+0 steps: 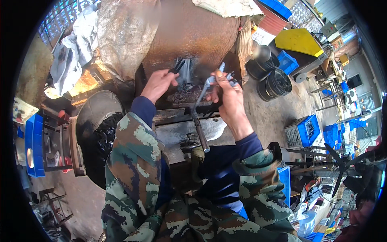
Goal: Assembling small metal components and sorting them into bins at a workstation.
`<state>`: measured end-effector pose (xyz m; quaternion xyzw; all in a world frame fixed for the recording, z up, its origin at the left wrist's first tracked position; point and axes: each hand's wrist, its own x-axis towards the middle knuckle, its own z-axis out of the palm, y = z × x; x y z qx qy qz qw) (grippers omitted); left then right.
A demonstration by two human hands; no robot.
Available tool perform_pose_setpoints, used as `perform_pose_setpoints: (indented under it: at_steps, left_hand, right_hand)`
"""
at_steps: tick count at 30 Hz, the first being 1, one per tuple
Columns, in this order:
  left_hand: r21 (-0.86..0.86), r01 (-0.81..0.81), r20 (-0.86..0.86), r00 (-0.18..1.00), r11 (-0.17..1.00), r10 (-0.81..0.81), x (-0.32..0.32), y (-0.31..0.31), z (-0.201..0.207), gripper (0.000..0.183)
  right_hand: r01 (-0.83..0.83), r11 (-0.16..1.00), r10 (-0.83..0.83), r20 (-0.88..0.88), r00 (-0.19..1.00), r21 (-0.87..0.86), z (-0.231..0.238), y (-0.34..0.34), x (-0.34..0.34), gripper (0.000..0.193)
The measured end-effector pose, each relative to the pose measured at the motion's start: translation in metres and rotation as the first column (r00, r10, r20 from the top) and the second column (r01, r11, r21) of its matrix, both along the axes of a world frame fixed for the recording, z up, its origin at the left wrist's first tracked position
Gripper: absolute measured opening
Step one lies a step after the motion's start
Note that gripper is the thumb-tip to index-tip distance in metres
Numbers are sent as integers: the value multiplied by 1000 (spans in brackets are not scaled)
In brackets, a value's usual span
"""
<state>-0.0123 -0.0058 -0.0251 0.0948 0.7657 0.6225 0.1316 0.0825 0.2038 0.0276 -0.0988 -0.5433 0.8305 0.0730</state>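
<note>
Dark slender tool [179,64], near end hidden in the curled fingers of the left hand [161,83]. Grey metal part [206,85], partly covered by the right hand [229,93]; its exact form cannot be told. Brown backing panel [193,34], surface smeared by blur near its upper middle. Black plastic bag [105,137], partly behind the left sleeve [135,161]. Camouflage jacket [209,220], cut by the lower edge. Pale sheet [231,6], cut by the upper edge. Articles on the far bench [328,89], right, too small to identify.
</note>
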Motion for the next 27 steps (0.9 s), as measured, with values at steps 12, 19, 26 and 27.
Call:
perform_pose_setpoints:
  at_steps: [12, 19, 26, 27]
  left_hand:
    - [-282, 202, -232, 934, 938, -271, -21, -6, -51, 27]
    - [-439, 181, -305, 891, 880, -335, -12, 10, -37, 27]
    - [-577, -114, -450, 871, 809, -197, 4, 0, -9, 26]
    - [-557, -120, -454, 872, 822, -181, 3, -3, -9, 25]
  right_hand:
    - [-9, 962, 37, 96, 995, -274, 6, 35, 24, 25]
    - [7, 974, 30, 159, 987, -227, -5, 36, 28, 25]
    - [-108, 992, 110, 33, 993, -67, -1, 14, 32, 15]
    - [-115, 993, 114, 29, 993, 34, 0, 12, 33, 15]
